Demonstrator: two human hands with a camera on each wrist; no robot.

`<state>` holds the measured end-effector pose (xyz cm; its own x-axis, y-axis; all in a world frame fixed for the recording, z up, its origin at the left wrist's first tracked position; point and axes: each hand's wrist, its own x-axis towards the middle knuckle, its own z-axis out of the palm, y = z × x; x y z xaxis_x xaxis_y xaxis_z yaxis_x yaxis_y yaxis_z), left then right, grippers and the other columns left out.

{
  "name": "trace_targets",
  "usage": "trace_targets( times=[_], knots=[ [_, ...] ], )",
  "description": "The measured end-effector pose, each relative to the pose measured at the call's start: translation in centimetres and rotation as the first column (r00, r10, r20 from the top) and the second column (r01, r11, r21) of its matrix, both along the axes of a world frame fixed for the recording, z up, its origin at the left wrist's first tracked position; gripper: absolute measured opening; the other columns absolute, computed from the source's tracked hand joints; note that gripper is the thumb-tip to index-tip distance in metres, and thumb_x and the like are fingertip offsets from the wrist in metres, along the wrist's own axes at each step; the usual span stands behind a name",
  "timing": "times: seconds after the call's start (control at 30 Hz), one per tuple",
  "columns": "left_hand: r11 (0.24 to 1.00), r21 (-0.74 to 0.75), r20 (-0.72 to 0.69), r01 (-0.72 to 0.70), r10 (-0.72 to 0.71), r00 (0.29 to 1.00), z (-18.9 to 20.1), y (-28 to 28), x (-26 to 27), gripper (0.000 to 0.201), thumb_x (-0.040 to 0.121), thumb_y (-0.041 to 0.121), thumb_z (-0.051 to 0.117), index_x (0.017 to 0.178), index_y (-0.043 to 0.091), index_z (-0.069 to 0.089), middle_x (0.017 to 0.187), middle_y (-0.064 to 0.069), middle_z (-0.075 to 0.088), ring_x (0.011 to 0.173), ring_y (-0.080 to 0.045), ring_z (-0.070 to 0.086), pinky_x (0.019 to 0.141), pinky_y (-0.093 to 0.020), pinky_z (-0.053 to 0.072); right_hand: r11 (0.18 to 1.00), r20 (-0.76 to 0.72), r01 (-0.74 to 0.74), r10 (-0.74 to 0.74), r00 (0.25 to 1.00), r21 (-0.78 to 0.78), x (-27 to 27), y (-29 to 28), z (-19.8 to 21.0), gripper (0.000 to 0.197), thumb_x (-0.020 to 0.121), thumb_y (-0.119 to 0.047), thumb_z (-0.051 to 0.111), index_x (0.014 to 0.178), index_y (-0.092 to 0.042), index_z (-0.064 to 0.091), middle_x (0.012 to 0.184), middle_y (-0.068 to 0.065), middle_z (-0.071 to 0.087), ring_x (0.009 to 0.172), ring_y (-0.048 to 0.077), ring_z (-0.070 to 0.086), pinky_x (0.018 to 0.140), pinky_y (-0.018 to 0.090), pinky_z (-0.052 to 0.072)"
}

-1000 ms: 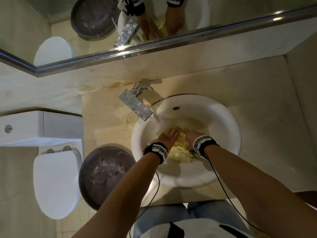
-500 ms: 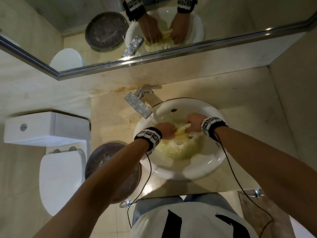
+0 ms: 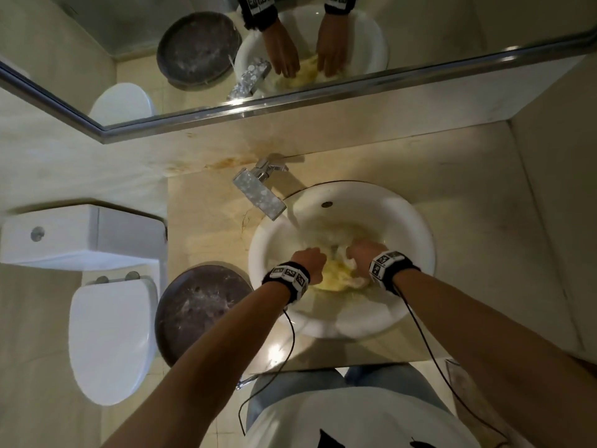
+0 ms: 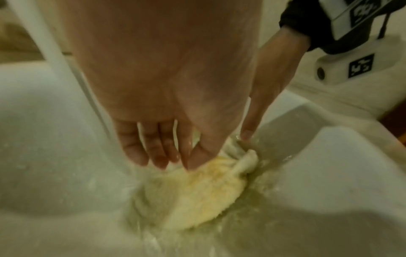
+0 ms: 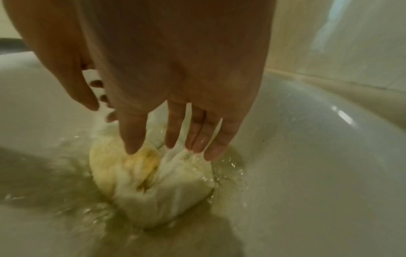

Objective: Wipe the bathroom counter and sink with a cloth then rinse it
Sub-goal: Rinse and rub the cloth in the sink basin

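My left hand (image 3: 309, 260) and my right hand (image 3: 364, 253) are both down in the white sink (image 3: 416, 247). The wet yellow cloth (image 4: 189, 194) lies bunched at the bottom, under running water from the tap (image 3: 260, 197). The fingers (image 5: 197, 137) of both hands are straight, close together, tips pressing the cloth.

Dim, warm yellowish indoor light; bright glare spot on the glossy table (image 3: 274, 350) front edge, glint along the mirror frame (image 3: 323, 106). Strong wide-angle bending at edges. Wrist views soft, grainy, motion-blurred around splashing water (image 4: 54, 52)
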<state>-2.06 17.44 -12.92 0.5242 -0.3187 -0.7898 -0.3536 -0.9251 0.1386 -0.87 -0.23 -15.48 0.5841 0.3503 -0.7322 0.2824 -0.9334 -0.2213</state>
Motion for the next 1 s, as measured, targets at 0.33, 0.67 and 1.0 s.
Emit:
trace_targets(
  times=[0.33, 0.67, 1.0],
  knots=[
    [0.992, 0.064, -0.091, 0.105, -0.099, 0.991, -6.0, -0.6, -1.2, 0.094, 0.092, 0.034, 0.062, 0.159, 0.021, -0.003, 0.166, 0.002, -0.006, 0.153, -0.017, 0.001, 0.122, -0.042, 0.016, 0.994, -0.062, -0.103, 0.102, 0.993, -0.021, -3.6, 2.3, -5.7, 0.093, 0.091, -0.035, 0.064, 0.161, -0.020, 0.004, 0.169, 0.000, 0.006, 0.154, 0.020, 0.013, 0.123, 0.041, 0.014],
    [0.983, 0.141, -0.009, 0.115, -0.115, 0.993, -6.4, -1.9, -1.8, 0.083, 0.094, 0.032, 0.055, 0.159, 0.028, 0.003, 0.166, 0.006, 0.000, 0.152, -0.019, 0.003, 0.119, -0.043, 0.018, 0.944, -0.059, -0.309, 0.304, 0.951, -0.119, -3.6, 1.6, -6.4, 0.101, 0.090, -0.041, 0.066, 0.160, -0.024, -0.005, 0.169, -0.004, -0.006, 0.155, 0.018, -0.002, 0.124, 0.043, 0.005],
    [0.970, 0.116, 0.028, 0.215, -0.220, 0.975, -5.3, -1.9, -2.4, 0.081, 0.098, 0.028, 0.052, 0.158, 0.014, 0.000, 0.165, -0.005, -0.012, 0.152, -0.021, -0.005, 0.121, -0.042, 0.014, 0.965, -0.055, -0.241, 0.236, 0.970, -0.100, -3.2, 1.0, -4.9, 0.099, 0.094, -0.040, 0.063, 0.161, -0.023, -0.008, 0.165, -0.003, -0.025, 0.155, 0.018, 0.006, 0.125, 0.045, 0.012]
  ],
)
